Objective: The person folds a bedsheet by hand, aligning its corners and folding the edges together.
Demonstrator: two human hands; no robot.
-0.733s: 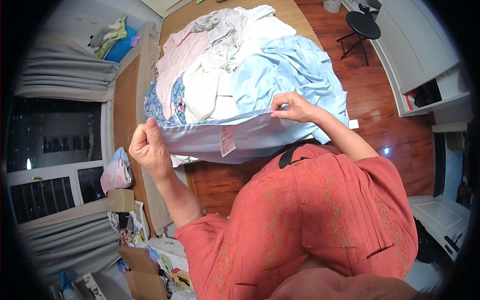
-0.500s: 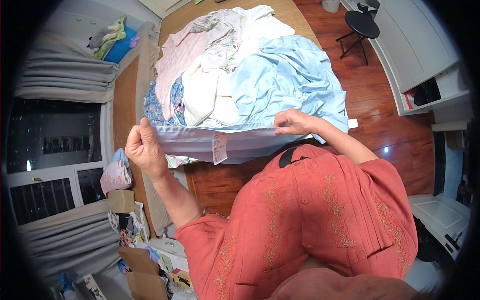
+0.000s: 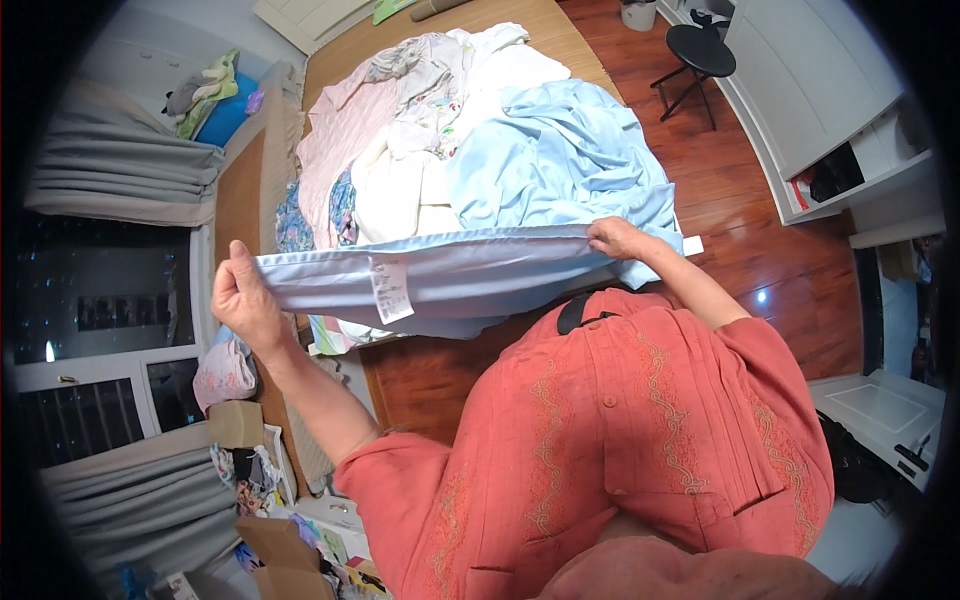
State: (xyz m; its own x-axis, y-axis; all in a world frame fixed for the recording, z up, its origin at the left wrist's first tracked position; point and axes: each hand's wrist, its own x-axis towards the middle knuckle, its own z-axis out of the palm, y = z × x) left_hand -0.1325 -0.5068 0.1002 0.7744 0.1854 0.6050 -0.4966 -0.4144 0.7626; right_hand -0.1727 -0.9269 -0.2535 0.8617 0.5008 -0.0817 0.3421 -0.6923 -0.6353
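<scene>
A light blue bed sheet (image 3: 560, 150) lies rumpled on the bed, its near edge stretched between my two hands. My left hand (image 3: 247, 298) is closed on one end of that edge, thumb pointing up, out beyond the bed's left part. Farther right, my right hand (image 3: 618, 238) pinches the same edge near the bed's near right corner. A white care label (image 3: 391, 289) hangs from the hem between them, closer to my left hand. Below the hem the cloth drapes down over the near side of the bed.
Pink cloth (image 3: 325, 140), white cloth (image 3: 395, 185) and blue floral cloth (image 3: 295, 222) are heaped left of the sheet. A black folding stool (image 3: 700, 52) stands on the wooden floor at far right, beside a white cabinet (image 3: 820, 90). An open cardboard box (image 3: 275, 545) sits at lower left.
My left hand has moved left and my right hand right along the hem, so a longer stretch of sheet edge is pulled out between them. The view has shifted slightly.
</scene>
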